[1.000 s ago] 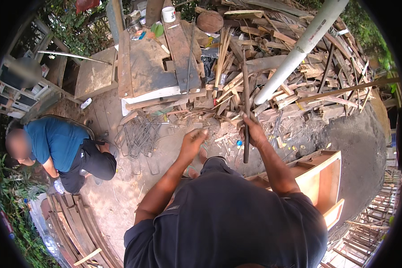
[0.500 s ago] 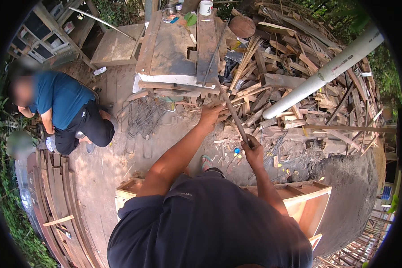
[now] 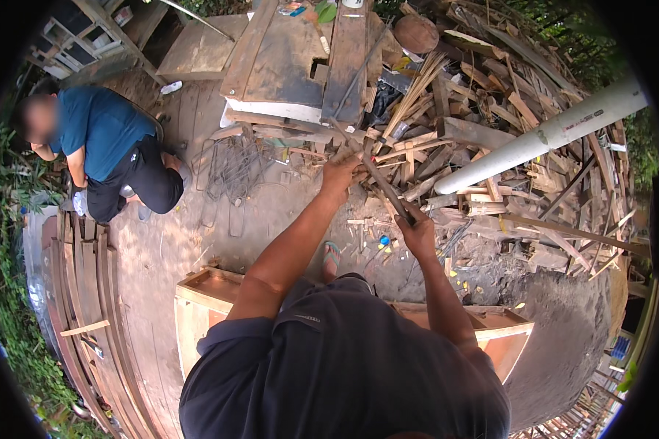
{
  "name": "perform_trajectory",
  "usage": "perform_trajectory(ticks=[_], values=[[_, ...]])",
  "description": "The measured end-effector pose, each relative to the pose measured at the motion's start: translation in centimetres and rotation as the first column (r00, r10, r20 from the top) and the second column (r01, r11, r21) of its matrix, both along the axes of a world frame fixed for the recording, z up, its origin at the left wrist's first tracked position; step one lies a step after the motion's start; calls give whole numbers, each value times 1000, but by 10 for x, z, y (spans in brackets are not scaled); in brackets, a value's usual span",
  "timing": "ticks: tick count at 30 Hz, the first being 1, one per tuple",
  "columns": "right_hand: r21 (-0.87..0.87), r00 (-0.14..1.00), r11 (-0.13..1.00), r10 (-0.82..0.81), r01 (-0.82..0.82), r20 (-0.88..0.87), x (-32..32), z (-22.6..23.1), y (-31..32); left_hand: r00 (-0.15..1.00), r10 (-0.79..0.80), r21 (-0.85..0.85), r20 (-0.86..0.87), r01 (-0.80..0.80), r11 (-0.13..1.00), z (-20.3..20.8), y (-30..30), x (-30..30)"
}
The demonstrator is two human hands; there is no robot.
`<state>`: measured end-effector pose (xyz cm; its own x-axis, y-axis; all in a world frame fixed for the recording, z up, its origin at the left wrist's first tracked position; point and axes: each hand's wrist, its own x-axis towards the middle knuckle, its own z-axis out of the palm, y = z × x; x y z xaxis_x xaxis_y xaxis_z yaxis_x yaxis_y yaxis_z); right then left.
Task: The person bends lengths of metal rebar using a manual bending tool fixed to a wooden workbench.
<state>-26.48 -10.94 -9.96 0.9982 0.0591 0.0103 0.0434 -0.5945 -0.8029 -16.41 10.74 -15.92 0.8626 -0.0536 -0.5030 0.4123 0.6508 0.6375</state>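
Note:
I stand over a heap of scrap wood (image 3: 483, 124). My right hand (image 3: 417, 233) is closed around the lower end of a long dark bar (image 3: 377, 179) that slants up and left into the heap. My left hand (image 3: 342, 175) reaches forward and grips a light wooden stick (image 3: 355, 152) at the near edge of the pile, right beside the bar. My foot in a sandal (image 3: 332, 256) shows on the dirt below the hands.
A white pipe (image 3: 542, 135) lies across the heap at right. Wide planks (image 3: 285, 58) lie beyond it. A person in a blue shirt (image 3: 102, 146) crouches at left near bent wire stirrups (image 3: 234, 172). A wooden box frame (image 3: 198, 293) stands behind my legs; curved planks (image 3: 80, 293) lie at left.
My view has swung right and closer to the pile. My left hand has stretched out and closed on a stick, while my right hand keeps hold of the bar.

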Motion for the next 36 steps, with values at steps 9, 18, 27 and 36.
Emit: perform_trajectory(ticks=[9,18,27,36], values=[[13,984,1000,-23,26,-175,-2,-5,2,1000,13,14,-18,-12,1000,-2,4,-6],[353,832,909,13,221,-555,-35,-14,37,999,0,64,-43,3,998,-4,21,-16],[431,771,841,28,326,-636,-41,-26,55,995,102,208,4,-101,973,-22,45,3],[451,613,802,139,391,-778,-30,-10,60,976,216,121,22,-217,969,-33,63,63]])
